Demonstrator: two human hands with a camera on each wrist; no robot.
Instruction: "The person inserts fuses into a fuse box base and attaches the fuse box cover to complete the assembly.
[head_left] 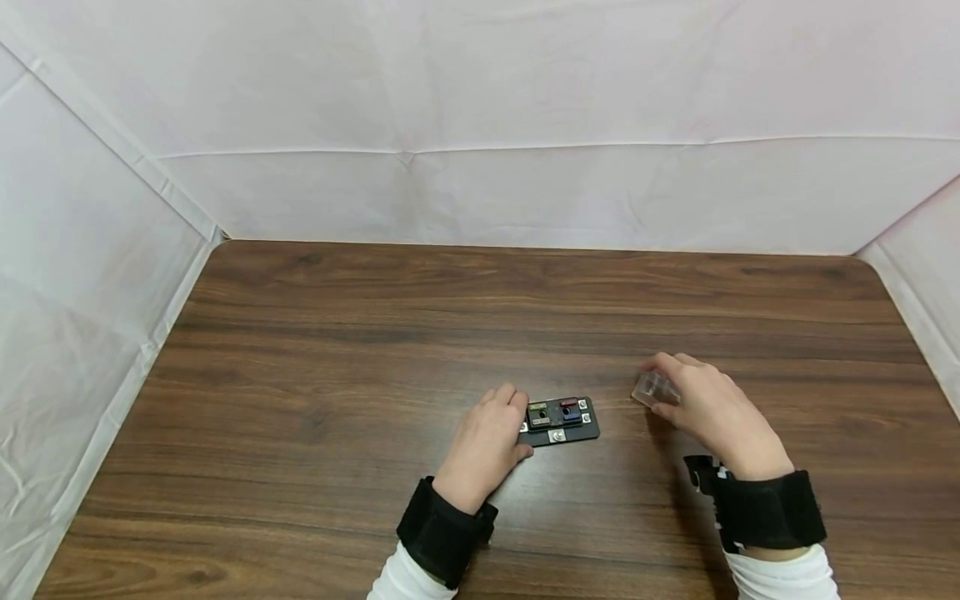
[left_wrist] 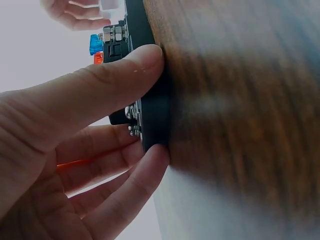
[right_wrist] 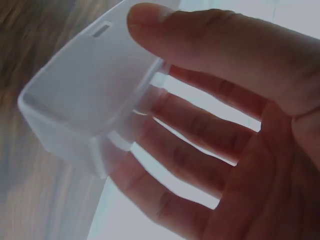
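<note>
Left hand [head_left: 486,442]: thumb and fingers pinch the left end of the fuse block [head_left: 561,420]; the left wrist view shows thumb on one edge, a finger on the other.
Fuse block: flat black rectangular base, flat on the bench [head_left: 375,350], near the front edge at centre; silver screws at the corners, small blue and red or orange fuses standing on top.
Right hand [head_left: 708,408]: thumb and curled fingers hold the cover [head_left: 654,388], just above the bench, right of the block and apart from it.
Cover: clear frosted plastic, box-shaped, rounded corners, a small slot in one face.
Bench: dark wood grain, smooth; rounded far right corner.
Open room: bare wood behind and on both sides of the hands.
Surround: white creased sheeting [head_left: 480,125] along the back and both sides.
Wrists: black straps, white sleeves.
</note>
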